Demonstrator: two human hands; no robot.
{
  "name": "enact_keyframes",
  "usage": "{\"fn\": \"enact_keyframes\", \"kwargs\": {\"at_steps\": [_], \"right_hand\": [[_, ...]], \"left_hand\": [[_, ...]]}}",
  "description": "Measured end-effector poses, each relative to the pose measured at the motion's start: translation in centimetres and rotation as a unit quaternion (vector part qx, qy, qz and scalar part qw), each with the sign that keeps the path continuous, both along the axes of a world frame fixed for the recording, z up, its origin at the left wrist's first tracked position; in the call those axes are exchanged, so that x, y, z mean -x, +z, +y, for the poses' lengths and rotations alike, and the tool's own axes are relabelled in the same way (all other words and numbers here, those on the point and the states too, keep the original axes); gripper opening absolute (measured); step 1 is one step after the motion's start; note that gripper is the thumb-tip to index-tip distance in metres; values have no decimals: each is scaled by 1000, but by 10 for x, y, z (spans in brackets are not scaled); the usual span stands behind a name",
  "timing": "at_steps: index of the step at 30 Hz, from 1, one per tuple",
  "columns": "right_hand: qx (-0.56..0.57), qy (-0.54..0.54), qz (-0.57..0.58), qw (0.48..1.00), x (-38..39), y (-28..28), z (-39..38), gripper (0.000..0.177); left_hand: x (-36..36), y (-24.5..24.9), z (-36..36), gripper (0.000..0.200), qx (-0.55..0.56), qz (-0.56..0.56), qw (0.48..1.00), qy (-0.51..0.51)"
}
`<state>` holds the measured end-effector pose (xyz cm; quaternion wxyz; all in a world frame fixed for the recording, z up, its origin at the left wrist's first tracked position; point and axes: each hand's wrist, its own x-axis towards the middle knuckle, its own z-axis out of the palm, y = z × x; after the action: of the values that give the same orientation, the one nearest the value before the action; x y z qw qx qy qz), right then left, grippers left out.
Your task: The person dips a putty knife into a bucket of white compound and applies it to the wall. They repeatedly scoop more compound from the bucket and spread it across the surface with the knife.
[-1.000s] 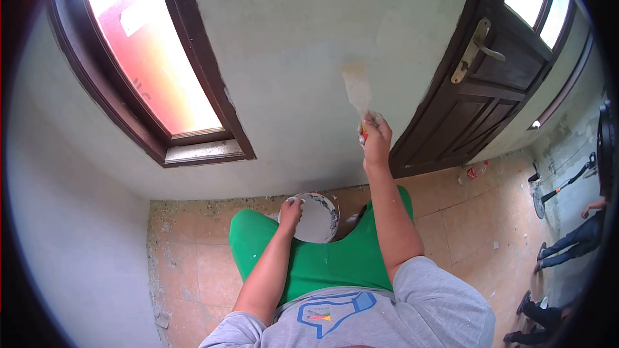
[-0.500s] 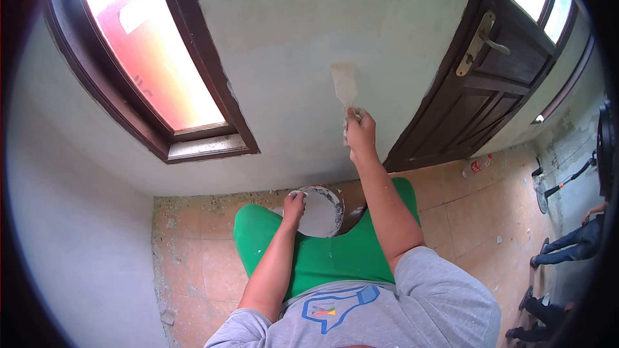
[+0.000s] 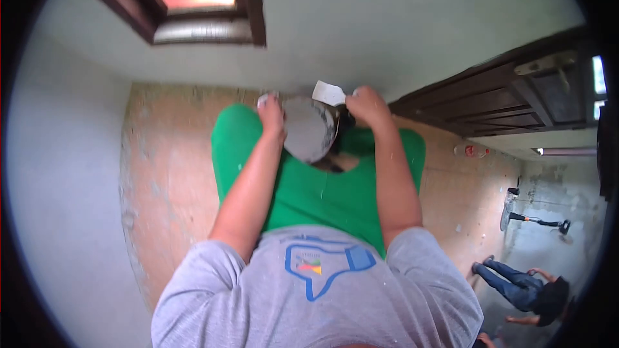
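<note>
My right hand [image 3: 369, 107] is closed around the handle of a putty knife [image 3: 329, 93]. Its wide blade, coated pale, points left above the far right rim of a round bucket [image 3: 330, 130]. Inside the bucket is a smooth whitish-grey paste [image 3: 304, 127]. At the bucket's left side is my left hand [image 3: 271, 116], fingers curled. Something small and white [image 3: 263, 100] shows at its fingertips; its kind is not clear. The bucket stands between my knees, in front of the wall [image 3: 322, 32].
A brown-framed window [image 3: 251, 6] is at upper left and a dark wooden door [image 3: 490, 100] at right. A bottle [image 3: 469, 151] lies on the tiled floor [image 3: 167, 174] near the door. A standing fan [image 3: 506, 212] and a person [image 3: 525, 287] are farther right.
The putty knife has come down from the wall to the bucket in my right hand, its blade turning leftward. My view has tipped downward. My left hand stays by the bucket.
</note>
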<state>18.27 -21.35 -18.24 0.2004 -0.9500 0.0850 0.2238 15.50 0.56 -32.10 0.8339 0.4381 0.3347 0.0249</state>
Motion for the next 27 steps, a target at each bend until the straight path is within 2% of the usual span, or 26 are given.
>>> {"fn": "enact_keyframes", "kwargs": {"at_steps": [2,6,8,11,12,13,14,15,17,20,27], "right_hand": [[43,82,102,990,-27,-51,11,40],[36,150,168,974,-51,-180,33,38],[28,158,234,959,-48,-239,37,35],[5,224,243,944,-37,-398,6,34],[2,228,248,941,-32,-396,14,34],[-22,74,257,963,-23,-380,23,35],[-44,-83,260,961,-15,-371,29,36],[-45,-84,267,959,-11,-375,30,36],[-88,-151,299,938,-2,-380,30,38],[-99,-150,320,930,1,-403,25,38],[-124,-185,321,920,6,-407,27,38]], "left_hand": [[-10,-4,6,20,42,22,999,25],[-18,-14,14,20,108,72,989,70],[-15,-21,16,20,145,78,986,31],[-12,-26,13,21,130,87,988,5],[-11,-21,11,21,128,94,987,10],[-9,-13,8,20,130,89,987,16],[-8,-10,8,19,132,86,987,21],[-8,-14,9,19,130,93,987,21],[-9,-20,9,18,146,86,985,15],[-11,-19,8,18,143,92,985,23],[-16,-28,5,20,140,115,983,14]]}}
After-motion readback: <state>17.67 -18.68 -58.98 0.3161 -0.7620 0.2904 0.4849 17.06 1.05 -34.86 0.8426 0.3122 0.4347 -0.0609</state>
